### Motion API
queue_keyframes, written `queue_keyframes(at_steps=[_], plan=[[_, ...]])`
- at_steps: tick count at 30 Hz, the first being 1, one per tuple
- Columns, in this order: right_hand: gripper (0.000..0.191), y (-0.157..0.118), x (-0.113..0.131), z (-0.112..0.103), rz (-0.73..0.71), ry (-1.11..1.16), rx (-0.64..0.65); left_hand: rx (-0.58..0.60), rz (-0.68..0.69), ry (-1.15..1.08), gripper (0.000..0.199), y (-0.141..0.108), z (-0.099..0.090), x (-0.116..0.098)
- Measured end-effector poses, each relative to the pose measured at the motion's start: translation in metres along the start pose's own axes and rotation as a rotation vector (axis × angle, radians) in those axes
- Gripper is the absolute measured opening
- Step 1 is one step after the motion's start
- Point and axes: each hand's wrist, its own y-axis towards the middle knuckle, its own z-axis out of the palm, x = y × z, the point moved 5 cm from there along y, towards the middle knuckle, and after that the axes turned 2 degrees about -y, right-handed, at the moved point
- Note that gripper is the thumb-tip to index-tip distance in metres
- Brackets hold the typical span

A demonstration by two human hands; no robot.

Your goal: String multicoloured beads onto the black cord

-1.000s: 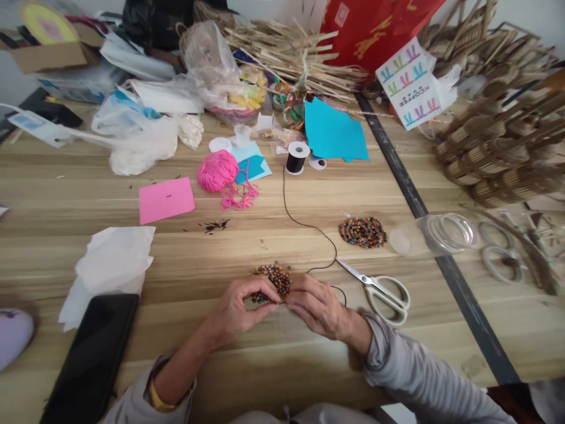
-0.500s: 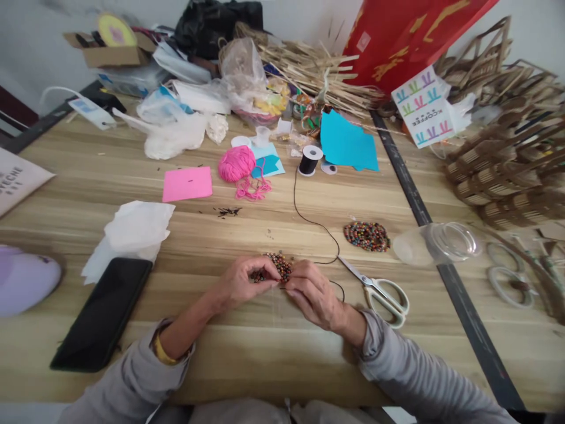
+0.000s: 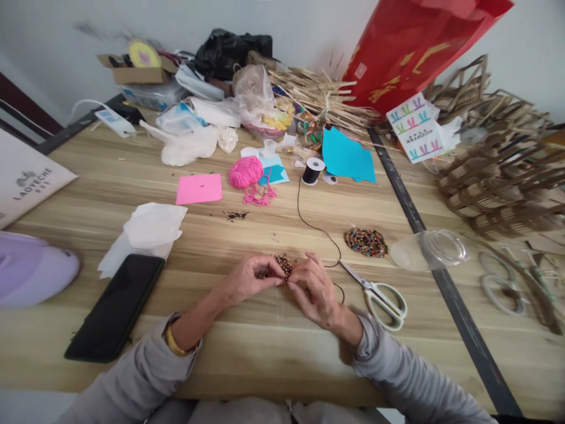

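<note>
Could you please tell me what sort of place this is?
Probably a craft workspace, judging by the loose beads, the spool of black cord and the ball of pink yarn.

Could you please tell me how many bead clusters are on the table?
2: the nearer cluster, partly behind the left hand; the farther cluster, beyond the scissors. Others may be hidden.

Wall pale grey, smudged at upper left. Bench: wood-grain top, dark strip running lengthwise at right. Dark reddish-brown panel, far left. Light soft, diffuse.
</note>
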Motion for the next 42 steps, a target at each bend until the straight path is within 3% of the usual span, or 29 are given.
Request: queue_keyframes(at_steps=[9, 42], plan=[[0.008, -0.0067, -0.0103, 0.0013, -0.012, 0.025, -0.001, -0.03, -0.038, -0.027, 0.018, -0.0007, -0.0009, 0.0045], [0.008, -0.0089, -0.0107, 0.0042, -0.053, -0.079, 0.041, -0.042, -0.048, -0.031, 0.02, 0.0013, 0.0009, 0.0074]])
